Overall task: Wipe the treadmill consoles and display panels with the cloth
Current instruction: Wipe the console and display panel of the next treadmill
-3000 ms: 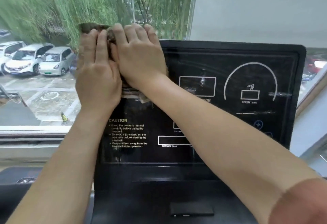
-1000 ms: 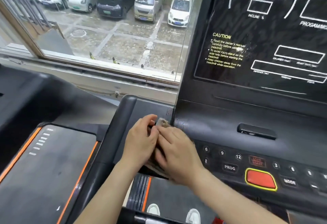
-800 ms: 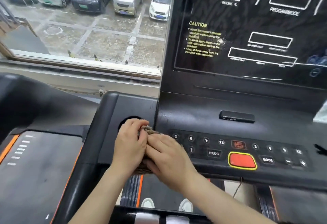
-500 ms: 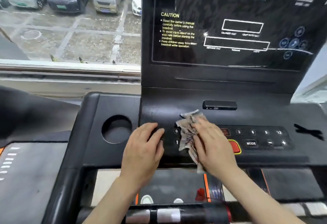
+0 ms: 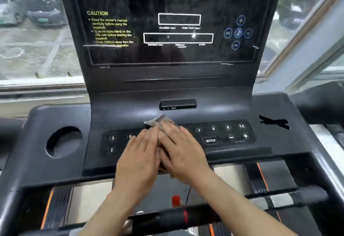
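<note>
So, left hand (image 5: 139, 153) and right hand (image 5: 183, 152) sit side by side, fingers flat and straight, nothing gripped, pressing the cloth (image 5: 161, 122) onto the keypad (image 5: 221, 133). Guessing that's to spread pressure evenly across the buttons (image 5: 210, 140).

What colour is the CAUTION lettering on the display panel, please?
Yellow lettering, clearest in the head view.

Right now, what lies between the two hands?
The cloth, crumpled on the keypad between the left hand and right hand; head view.
</note>
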The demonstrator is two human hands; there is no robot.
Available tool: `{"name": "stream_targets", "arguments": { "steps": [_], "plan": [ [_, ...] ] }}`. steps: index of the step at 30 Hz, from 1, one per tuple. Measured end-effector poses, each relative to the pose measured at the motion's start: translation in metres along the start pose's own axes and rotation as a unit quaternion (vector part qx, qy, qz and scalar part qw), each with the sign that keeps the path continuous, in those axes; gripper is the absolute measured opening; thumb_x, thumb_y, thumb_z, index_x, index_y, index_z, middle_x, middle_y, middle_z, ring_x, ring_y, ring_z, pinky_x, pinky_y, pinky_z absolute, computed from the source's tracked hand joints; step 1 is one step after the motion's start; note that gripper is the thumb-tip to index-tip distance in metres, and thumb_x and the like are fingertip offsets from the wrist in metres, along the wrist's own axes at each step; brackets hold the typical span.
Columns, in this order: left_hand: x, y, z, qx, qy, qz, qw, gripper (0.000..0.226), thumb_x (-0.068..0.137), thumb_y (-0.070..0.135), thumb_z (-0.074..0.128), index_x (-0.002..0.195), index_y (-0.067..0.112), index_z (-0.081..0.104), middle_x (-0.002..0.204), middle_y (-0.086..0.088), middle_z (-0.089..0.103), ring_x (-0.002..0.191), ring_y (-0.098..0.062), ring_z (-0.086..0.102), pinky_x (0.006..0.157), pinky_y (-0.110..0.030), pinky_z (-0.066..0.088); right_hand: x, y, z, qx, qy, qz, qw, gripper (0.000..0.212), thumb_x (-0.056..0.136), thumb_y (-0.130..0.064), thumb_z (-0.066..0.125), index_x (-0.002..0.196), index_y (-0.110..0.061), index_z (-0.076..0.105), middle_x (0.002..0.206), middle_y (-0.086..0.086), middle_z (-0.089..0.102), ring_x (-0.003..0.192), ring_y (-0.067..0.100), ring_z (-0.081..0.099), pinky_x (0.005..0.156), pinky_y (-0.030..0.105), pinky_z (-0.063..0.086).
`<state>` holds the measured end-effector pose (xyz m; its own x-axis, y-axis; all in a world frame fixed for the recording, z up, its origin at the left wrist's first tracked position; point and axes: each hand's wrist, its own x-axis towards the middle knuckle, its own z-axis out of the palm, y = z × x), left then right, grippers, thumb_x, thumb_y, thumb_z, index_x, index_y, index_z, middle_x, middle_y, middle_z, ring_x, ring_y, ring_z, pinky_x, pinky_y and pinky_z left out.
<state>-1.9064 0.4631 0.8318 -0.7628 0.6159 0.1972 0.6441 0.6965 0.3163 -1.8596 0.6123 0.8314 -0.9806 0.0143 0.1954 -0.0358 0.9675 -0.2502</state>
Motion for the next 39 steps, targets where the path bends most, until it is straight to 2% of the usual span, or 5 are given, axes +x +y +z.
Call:
{"name": "stream_targets", "arguments": {
  "steps": [11,22,26,33,39],
  "plan": [
    [0.094,0.206,0.089,0.081,-0.045,0.118,0.989,0.051,0.092,0.03,0.035,0.129,0.002,0.058,0.131,-0.014,0.059,0.123,-0.028,0.055,0.101,-0.045,0.045,-0.087,0.201,-0.067,-0.013,0.033,0.206,0.978,0.06,0.093,-0.037,0.029,0.149,-0.016,0.035,0.156,0.0,0.033,0.143,0.016,0.031,0.11,0.048,0.034],
    [0.054,0.219,0.088,0.106,-0.055,0.119,0.986,0.059,0.093,0.042,0.036,0.136,0.005,0.052,0.143,-0.011,0.049,0.132,-0.024,0.047,0.106,-0.045,0.04,-0.14,0.194,-0.068,-0.026,0.059,0.183,0.981,0.054,0.098,-0.037,0.033,0.141,-0.007,0.047,0.142,0.012,0.051,0.131,0.027,0.047,0.111,0.043,0.026],
    [0.098,0.216,0.093,0.119,-0.033,0.092,0.988,0.053,0.094,0.035,0.033,0.137,0.008,0.051,0.142,-0.007,0.051,0.131,-0.021,0.048,0.107,-0.045,0.038,-0.087,0.211,-0.075,-0.009,0.009,0.194,0.981,0.066,0.095,-0.043,0.019,0.151,-0.01,0.029,0.155,0.006,0.034,0.143,0.023,0.029,0.118,0.045,0.017],
    [0.153,0.223,0.085,0.173,-0.12,0.051,0.976,0.068,0.09,0.038,-0.004,0.153,0.015,0.001,0.161,0.002,-0.005,0.148,-0.013,-0.002,0.117,-0.046,0.003,-0.025,0.244,-0.083,0.035,-0.035,0.231,0.972,0.067,0.096,-0.036,0.028,0.154,-0.009,0.01,0.162,0.0,0.016,0.149,0.01,0.004,0.121,0.046,-0.001],
    [0.085,0.233,0.084,0.099,-0.082,0.101,0.987,0.054,0.091,0.033,0.031,0.133,0.011,0.057,0.141,-0.004,0.052,0.13,-0.018,0.049,0.107,-0.045,0.038,-0.104,0.21,-0.078,0.068,0.02,0.223,0.972,0.057,0.098,-0.025,0.036,0.152,-0.01,0.025,0.156,0.004,0.033,0.137,0.022,0.036,0.113,0.032,0.026]
  ]
}}
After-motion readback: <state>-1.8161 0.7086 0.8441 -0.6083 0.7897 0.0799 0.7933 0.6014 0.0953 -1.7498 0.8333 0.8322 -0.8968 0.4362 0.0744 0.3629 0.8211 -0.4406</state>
